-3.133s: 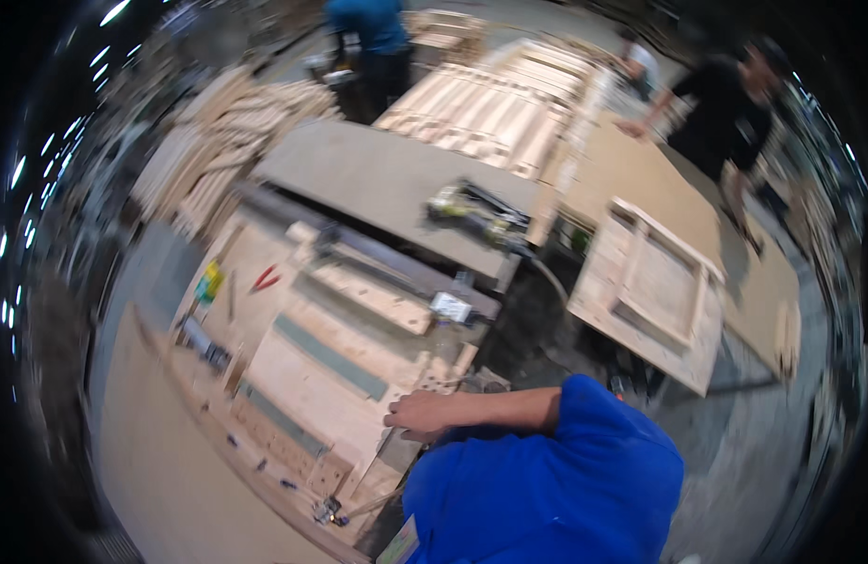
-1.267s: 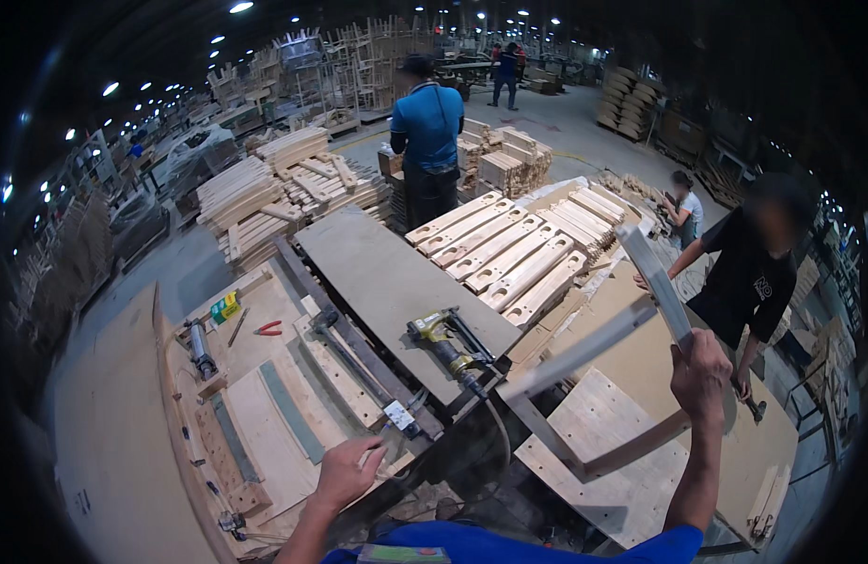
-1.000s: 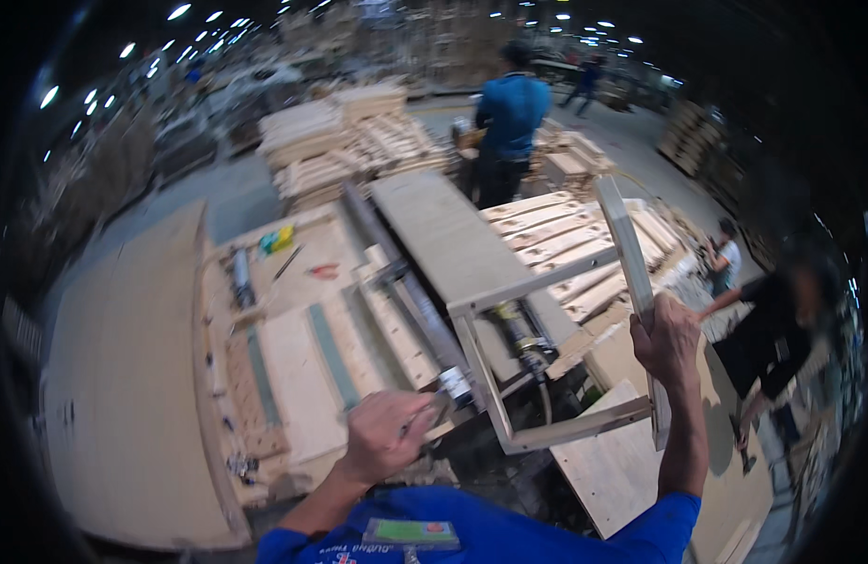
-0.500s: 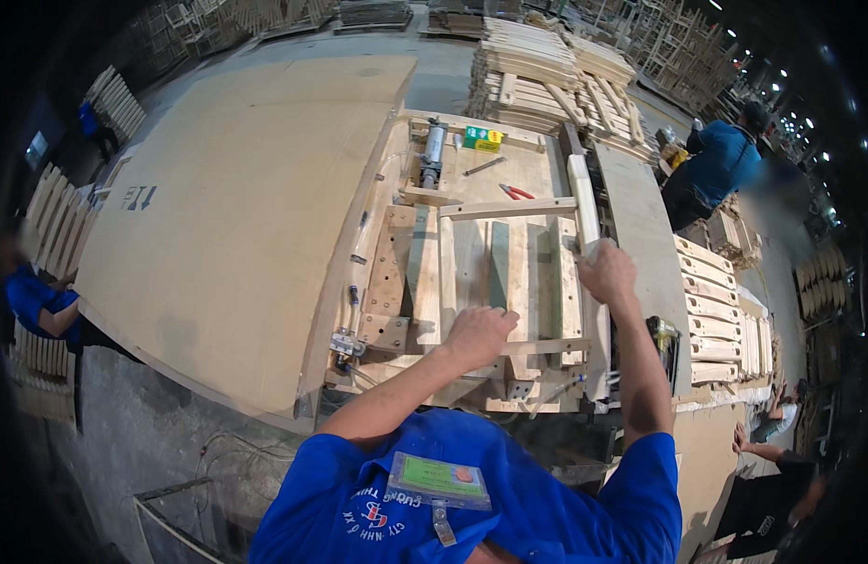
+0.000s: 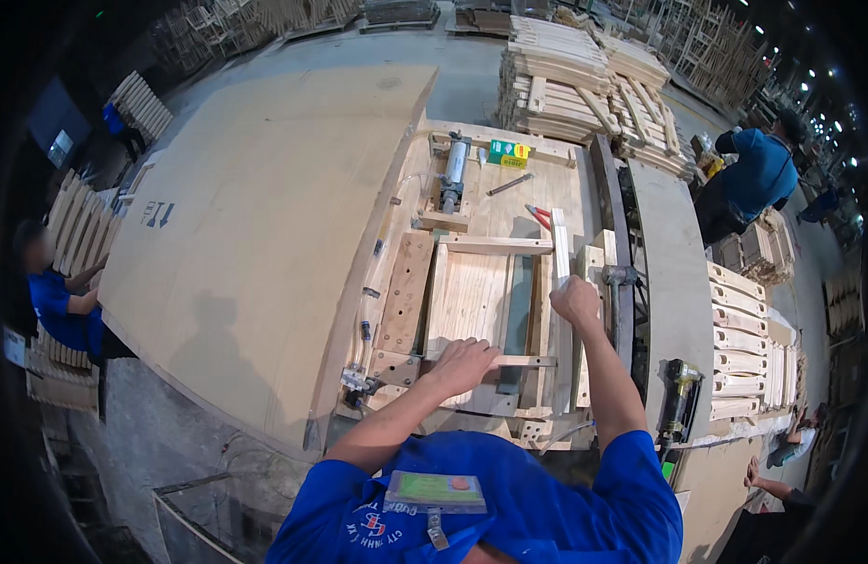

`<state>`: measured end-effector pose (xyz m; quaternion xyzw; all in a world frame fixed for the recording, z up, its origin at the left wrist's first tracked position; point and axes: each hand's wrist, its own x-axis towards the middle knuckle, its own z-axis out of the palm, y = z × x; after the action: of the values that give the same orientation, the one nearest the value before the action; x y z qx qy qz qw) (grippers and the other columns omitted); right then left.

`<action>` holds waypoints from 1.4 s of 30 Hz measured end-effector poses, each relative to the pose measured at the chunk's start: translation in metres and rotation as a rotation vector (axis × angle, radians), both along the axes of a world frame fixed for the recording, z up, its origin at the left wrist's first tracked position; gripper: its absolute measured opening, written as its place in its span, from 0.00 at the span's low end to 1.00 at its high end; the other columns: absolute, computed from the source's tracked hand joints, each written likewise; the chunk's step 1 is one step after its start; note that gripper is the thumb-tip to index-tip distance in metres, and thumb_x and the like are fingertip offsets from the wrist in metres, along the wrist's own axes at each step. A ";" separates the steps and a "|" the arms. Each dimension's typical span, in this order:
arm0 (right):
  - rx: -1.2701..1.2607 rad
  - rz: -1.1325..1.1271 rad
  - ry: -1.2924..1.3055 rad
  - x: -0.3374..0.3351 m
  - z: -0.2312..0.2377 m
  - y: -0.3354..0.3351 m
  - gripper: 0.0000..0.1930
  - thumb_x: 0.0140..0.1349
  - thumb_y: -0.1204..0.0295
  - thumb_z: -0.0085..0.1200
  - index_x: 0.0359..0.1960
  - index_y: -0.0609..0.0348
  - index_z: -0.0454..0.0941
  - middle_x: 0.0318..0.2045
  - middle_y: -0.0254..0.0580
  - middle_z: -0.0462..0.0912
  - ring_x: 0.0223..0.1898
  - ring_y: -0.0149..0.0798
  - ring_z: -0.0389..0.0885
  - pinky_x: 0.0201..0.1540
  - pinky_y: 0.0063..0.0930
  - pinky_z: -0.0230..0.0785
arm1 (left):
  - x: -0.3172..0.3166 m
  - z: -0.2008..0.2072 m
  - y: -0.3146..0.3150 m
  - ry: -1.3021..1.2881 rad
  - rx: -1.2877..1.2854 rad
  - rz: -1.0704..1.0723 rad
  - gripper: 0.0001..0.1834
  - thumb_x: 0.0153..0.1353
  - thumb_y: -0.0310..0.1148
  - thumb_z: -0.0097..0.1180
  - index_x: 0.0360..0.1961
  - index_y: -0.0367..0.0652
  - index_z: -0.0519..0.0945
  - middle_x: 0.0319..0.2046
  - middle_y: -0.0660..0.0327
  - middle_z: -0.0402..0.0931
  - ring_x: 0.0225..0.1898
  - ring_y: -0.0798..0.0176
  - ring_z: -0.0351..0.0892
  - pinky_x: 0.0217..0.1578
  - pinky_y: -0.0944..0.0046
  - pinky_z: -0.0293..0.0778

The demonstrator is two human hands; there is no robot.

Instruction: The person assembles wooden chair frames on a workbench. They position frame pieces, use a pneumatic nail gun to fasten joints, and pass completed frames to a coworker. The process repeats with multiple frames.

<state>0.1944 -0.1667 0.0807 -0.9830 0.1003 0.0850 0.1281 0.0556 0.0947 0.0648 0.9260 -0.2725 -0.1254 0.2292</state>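
Observation:
A pale wooden frame [image 5: 495,245], made of two long rails joined by two crosspieces, lies over the jig on the workbench in front of me. At its near left corner my left hand [image 5: 464,365] is closed around the wood, beside the near crosspiece [image 5: 526,361]. My right hand [image 5: 575,301] is closed on the right rail [image 5: 559,240], its fingers partly hidden behind the knuckles. Under and beside the frame are the jig's wooden blocks, including a drilled block [image 5: 405,291] on the left and another block [image 5: 584,348] on the right.
Beyond the frame are an air cylinder [image 5: 455,174], a green-yellow box [image 5: 509,153], a metal rod [image 5: 510,184] and red-handled pliers [image 5: 537,216]. A large brown board [image 5: 265,235] stands left. A nail gun [image 5: 678,399] and stacked wooden parts [image 5: 738,338] are right. Other people work on both sides.
The wooden frame has moved left across the jig with both my hands on it, uncovering the right-hand block. My view has also shifted, bringing the nail gun into fuller sight.

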 end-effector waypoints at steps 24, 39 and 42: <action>0.184 -0.060 0.189 -0.017 -0.038 0.018 0.32 0.63 0.46 0.67 0.52 0.66 0.83 0.45 0.59 0.90 0.47 0.57 0.91 0.51 0.48 0.83 | -0.021 -0.016 0.012 -0.253 -0.137 0.231 0.16 0.61 0.45 0.70 0.38 0.43 0.87 0.37 0.51 0.83 0.43 0.43 0.82 0.48 0.45 0.77; 0.351 0.362 -0.500 -0.159 -0.068 0.111 0.14 0.72 0.60 0.56 0.31 0.54 0.82 0.28 0.43 0.83 0.35 0.49 0.83 0.41 0.46 0.74 | -0.019 -0.013 0.029 -0.078 -0.203 0.178 0.10 0.70 0.31 0.56 0.47 0.38 0.83 0.41 0.46 0.82 0.47 0.37 0.81 0.51 0.42 0.76; 0.362 0.409 -0.513 -0.153 -0.067 0.111 0.15 0.73 0.61 0.56 0.29 0.54 0.81 0.29 0.43 0.83 0.34 0.49 0.83 0.39 0.46 0.75 | -0.042 0.002 0.074 -0.266 -0.160 0.236 0.08 0.71 0.29 0.55 0.45 0.36 0.82 0.40 0.46 0.81 0.46 0.38 0.81 0.49 0.42 0.75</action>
<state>0.0412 -0.0553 0.0141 -0.9335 -0.1500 -0.1239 0.3011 0.0140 0.1683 0.0668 0.9387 -0.1993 0.0480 0.2772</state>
